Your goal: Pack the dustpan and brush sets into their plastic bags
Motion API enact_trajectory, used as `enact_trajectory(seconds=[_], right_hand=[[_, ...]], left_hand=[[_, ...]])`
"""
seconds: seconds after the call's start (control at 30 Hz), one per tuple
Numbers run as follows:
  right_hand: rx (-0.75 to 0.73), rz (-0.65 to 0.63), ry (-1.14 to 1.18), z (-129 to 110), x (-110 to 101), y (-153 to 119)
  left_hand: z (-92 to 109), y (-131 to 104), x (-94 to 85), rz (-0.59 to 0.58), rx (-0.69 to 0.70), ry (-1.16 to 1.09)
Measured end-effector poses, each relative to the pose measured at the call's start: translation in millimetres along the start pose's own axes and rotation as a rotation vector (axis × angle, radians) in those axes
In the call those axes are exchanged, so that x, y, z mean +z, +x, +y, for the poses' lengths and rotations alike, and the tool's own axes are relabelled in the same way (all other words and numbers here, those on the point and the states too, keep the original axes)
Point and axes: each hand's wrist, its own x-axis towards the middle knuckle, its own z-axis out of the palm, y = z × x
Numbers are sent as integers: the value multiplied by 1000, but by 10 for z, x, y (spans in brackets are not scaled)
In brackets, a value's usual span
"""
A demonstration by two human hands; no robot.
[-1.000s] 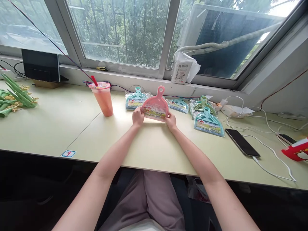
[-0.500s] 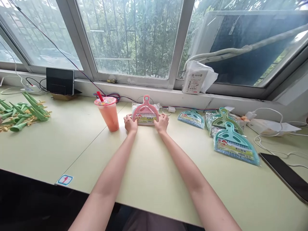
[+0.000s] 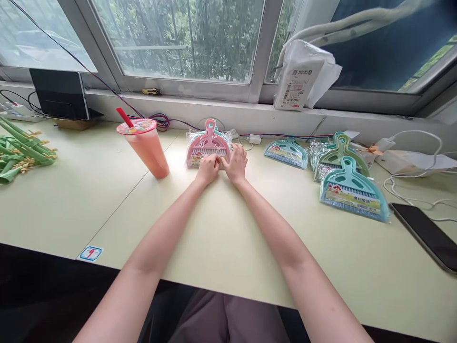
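A pink dustpan and brush set (image 3: 208,143) in clear wrap stands near the back edge of the table, with a bit of teal showing behind its handle. My left hand (image 3: 208,169) is at its lower front, fingers curled in towards the label; what they pinch is too small to make out. My right hand (image 3: 235,163) rests at the set's lower right corner, thumb on the front and fingers spread along the side. To the left stands a plastic cup (image 3: 148,150) of orange drink with a red straw.
On the right lie wrapped teal (image 3: 353,190) and green (image 3: 341,152) dustpan sets, another teal set (image 3: 287,152), a phone (image 3: 426,233) and white cables. Green woven stalks (image 3: 24,150) and a tablet (image 3: 60,93) are at the left. A white-wrapped box (image 3: 298,83) sits on the sill.
My left hand has left the pink set's left side and moved right to its lower front. My right hand stays at the right side. The camera view has tilted down.
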Motion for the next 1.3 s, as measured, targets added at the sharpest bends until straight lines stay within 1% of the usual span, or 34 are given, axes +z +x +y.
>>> enact_trajectory(seconds=[0.03,0.07,0.1,0.13,0.17,0.2,0.27,0.4,0.53,0.63,0.77,0.87,1.03,1.2,1.3], right_hand=[[-107,8,-1,-37,-26,-33],[-224,-25,11,-75,-42,-65],[-327,-83,34,-111,-47,-93],[-402,-150,65,-142,-39,-115],[-439,-199,95,-165,-23,-131],[-439,-226,117,-179,-2,-138],[-367,-234,115,-182,37,-134],[-225,-271,6,-145,42,-98],[-158,-272,-113,-124,-17,-89],[-155,-297,-218,-142,-52,-97],[-172,-342,-311,-187,-78,-107],[-183,-359,-344,-207,-96,-114],[-210,-370,-367,-221,-111,-117],[-223,-379,-362,-216,-100,-113],[-237,-370,-329,-199,-94,-119]], left_hand=[[-34,13,9,8,-1,-40],[-68,27,15,19,-6,-82],[-101,41,16,31,-16,-122],[-130,53,12,42,-25,-162],[-155,63,4,52,-35,-205],[-175,68,-10,59,-44,-247],[-196,68,-43,68,-65,-327],[-176,61,-82,76,-106,-414],[-178,86,-51,96,-170,-527],[-235,106,-45,146,-251,-569],[-319,101,-100,242,-400,-519],[-347,88,-145,304,-463,-481],[-383,94,-162,313,-470,-369],[-452,84,-167,374,-482,-236],[-467,66,-171,369,-461,-162]])
